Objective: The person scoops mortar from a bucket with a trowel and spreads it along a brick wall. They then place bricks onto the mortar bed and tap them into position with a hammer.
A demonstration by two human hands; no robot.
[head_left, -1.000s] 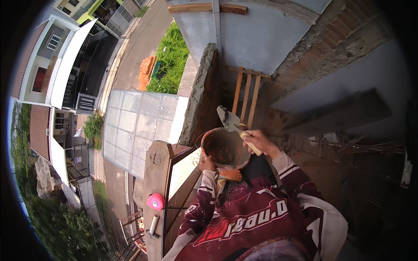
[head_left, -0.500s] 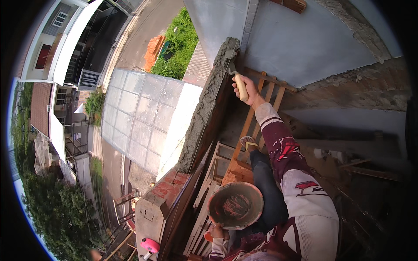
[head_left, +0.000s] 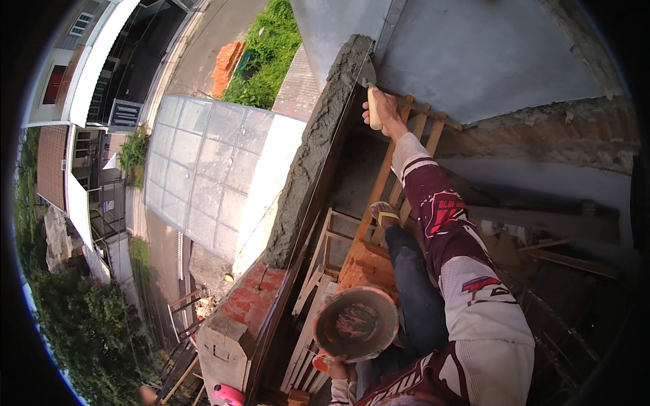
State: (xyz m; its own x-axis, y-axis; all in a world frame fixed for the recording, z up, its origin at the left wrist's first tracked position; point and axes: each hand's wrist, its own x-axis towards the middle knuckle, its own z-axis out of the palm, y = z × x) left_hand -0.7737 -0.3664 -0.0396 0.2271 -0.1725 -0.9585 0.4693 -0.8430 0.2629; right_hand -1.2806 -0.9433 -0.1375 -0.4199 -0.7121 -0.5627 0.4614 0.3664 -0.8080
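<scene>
My right hand (head_left: 388, 116), arm stretched far forward, is closed around the pale wooden handle of a trowel (head_left: 375, 112). The small metal blade is against the right edge of the wet grey mortar (head_left: 308, 159), near its far end. This mortar lies in a long, rough band along the wall top. Low in the picture, my left hand (head_left: 340, 369) grips the near rim of a round bowl (head_left: 329, 317). Grey and reddish smears coat the bowl's inside, which looks nearly bare of mortar.
A thin string runs along the mortar's right side. Bare red brick (head_left: 254, 294) and a concrete post (head_left: 223, 348) with a pink object (head_left: 228, 394) lie nearer. My sandalled foot (head_left: 384, 213) rests by a wooden ladder (head_left: 382, 186). Left of the wall is a drop to a glazed roof (head_left: 210, 162).
The view has shifted slightly. The trowel has turned, so its blade now shows beside the mortar's right edge near the far end. My left hand still holds the bowl.
</scene>
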